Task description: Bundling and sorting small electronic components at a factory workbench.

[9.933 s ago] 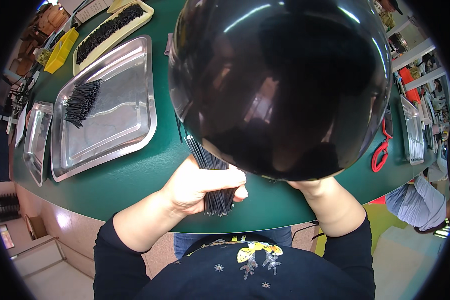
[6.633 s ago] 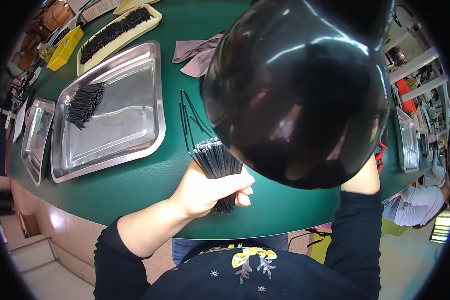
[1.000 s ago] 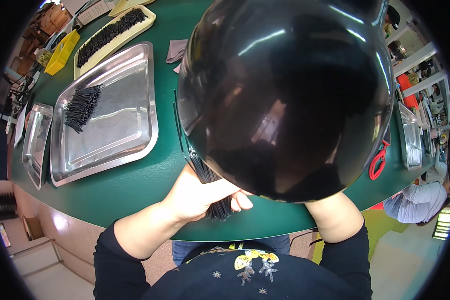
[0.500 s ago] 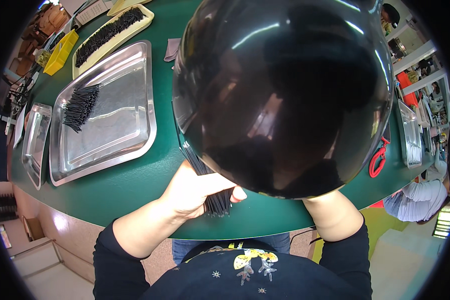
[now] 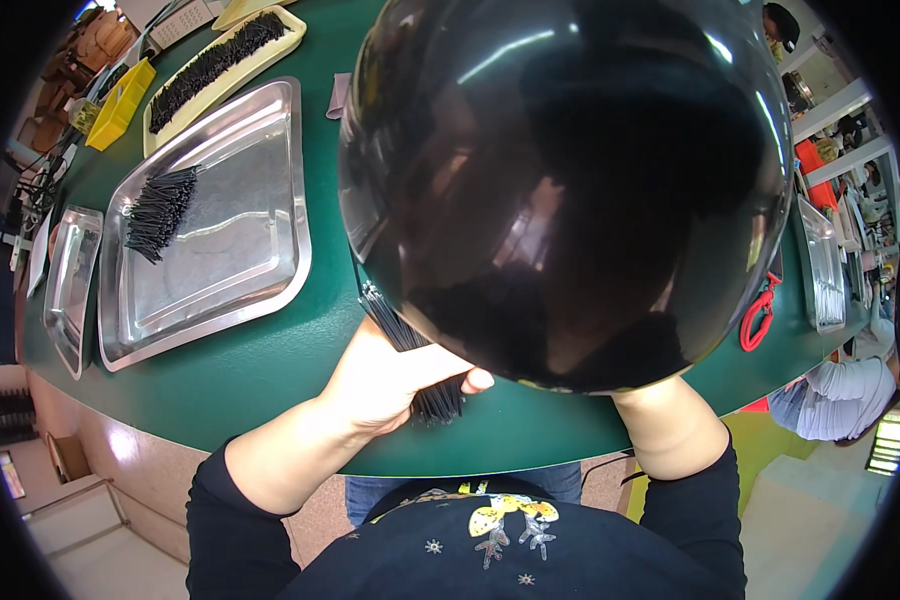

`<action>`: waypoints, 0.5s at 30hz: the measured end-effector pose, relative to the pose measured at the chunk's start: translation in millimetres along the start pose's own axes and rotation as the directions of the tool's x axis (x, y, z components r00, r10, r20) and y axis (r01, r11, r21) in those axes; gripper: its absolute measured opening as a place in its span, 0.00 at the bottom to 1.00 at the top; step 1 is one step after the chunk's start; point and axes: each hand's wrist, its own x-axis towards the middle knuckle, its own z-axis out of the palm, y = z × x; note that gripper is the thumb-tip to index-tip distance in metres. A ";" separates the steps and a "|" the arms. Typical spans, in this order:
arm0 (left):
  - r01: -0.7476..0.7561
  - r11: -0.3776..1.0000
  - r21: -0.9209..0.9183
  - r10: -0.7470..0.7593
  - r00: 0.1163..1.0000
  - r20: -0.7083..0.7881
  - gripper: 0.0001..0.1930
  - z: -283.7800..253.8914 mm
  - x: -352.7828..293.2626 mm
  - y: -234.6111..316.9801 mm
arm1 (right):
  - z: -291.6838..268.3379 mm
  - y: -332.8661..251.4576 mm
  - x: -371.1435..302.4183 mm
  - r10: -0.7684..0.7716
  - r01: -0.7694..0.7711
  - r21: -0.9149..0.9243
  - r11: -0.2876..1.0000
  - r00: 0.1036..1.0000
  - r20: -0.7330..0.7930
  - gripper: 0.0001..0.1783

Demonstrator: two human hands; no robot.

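Observation:
A large glossy black dome (image 5: 570, 200) hangs over the table in front of me and covers much of the work area. At its lower left edge, my left hand (image 5: 380, 378) is closed around a bundle of thin black wires (image 5: 437, 404). The bundle's upper ends run up along the dome's edge, and its lower ends poke out below my fingers. My right hand (image 5: 642, 396) reaches under the dome from the right. Only its wrist shows, so its fingers and anything in them are hidden.
Left of the dome, a metal tray (image 5: 245, 250) holds a pile of short black wires (image 5: 162, 212). Beyond are a cream tray (image 5: 295, 32) of black pieces and a yellow bin (image 5: 120, 105). At right lie a red-handled tool (image 5: 758, 322) and another metal tray (image 5: 818, 265); a person (image 5: 835, 395) sits past the edge.
The lower ends of the wire bundle have shifted slightly up toward my left hand. Otherwise the left hand keeps its grip, and the right wrist stays at the dome's edge.

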 end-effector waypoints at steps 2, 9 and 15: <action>-0.062 0.996 0.071 0.062 0.998 0.009 0.03 -5.1 0.9 -5.6 | -9.5 -6.0 2.5 0.024 -0.026 0.024 0.999 0.995 0.098 0.38; -0.013 0.998 0.062 0.022 0.989 -0.146 0.02 -11.9 -0.8 -10.9 | -20.6 -4.5 8.1 -0.136 0.185 -0.166 0.969 0.954 0.268 0.38; -0.064 0.997 0.032 0.068 0.987 -0.148 0.04 -8.5 -1.3 -8.5 | -9.7 -5.5 5.7 -0.083 0.097 -0.095 0.991 0.987 0.138 0.37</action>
